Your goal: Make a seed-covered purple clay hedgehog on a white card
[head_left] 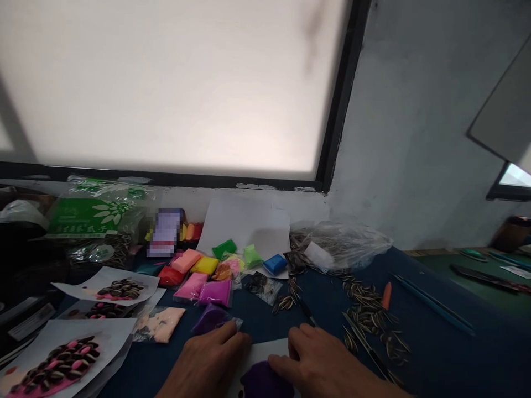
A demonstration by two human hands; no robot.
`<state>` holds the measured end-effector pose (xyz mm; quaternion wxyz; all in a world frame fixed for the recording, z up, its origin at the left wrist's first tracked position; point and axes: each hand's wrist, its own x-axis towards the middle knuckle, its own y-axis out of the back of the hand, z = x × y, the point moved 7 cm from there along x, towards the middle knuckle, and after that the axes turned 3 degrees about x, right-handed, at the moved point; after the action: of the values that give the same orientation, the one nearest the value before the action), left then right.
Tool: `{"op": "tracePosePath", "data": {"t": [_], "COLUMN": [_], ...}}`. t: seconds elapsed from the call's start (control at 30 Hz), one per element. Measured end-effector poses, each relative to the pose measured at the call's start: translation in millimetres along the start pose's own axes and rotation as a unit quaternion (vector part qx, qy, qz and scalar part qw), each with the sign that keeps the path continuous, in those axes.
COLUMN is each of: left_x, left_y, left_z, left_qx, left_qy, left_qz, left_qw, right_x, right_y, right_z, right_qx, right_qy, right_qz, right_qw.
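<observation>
A flat piece of purple modelling clay (267, 381) lies on a sheet of white paper (271, 348) at the bottom of the view; its lower part is cut off. My right hand (319, 359) is over the paper's right side, fingers curled under, the thumb pressing on the clay. At the paper's left edge, my left hand (211, 356) is bent closed, its fingertips hidden beneath it. Just beyond that hand is an opened packet of purple clay (211, 319). Several other clay packets, such as a magenta one (214, 293), lie farther back.
Sunflower seeds (365, 301) are scattered at right around tweezers (367, 345) and an orange stick (386, 296). A plastic bag of seeds (344, 243) rests by the wall. At left are papers with seed-and-clay pictures (112, 329) and a green seed bag (87, 213). A phone (166, 232) stands behind.
</observation>
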<state>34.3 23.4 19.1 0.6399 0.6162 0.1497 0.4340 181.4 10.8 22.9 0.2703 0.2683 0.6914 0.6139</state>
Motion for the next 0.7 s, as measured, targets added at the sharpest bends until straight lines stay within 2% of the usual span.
{"op": "tracePosePath", "data": {"t": [0.2, 0.33, 0.5, 0.7], "left_x": [-1, -1, -1, -2], "left_y": [0, 0, -1, 0], "left_z": [-1, -1, -1, 0], "left_qx": [0.004, 0.005, 0.005, 0.004], "left_qy": [-0.012, -0.005, -0.002, -0.008], "left_qz": [0.024, 0.016, 0.014, 0.014], "left_qw": [1.000, 1.000, 1.000, 1.000], "right_x": [2, 1, -3, -2], "right_y": [-2, -2, 6, -2], "right_z": [-1, 3, 12, 8], "right_qx": [0.025, 0.035, 0.070, 0.078], "right_qy": [-0.001, -0.014, -0.039, -0.025], "right_qz": [0.008, -0.012, -0.008, 0.002], "right_qw": [1.000, 0.999, 0.997, 0.997]}}
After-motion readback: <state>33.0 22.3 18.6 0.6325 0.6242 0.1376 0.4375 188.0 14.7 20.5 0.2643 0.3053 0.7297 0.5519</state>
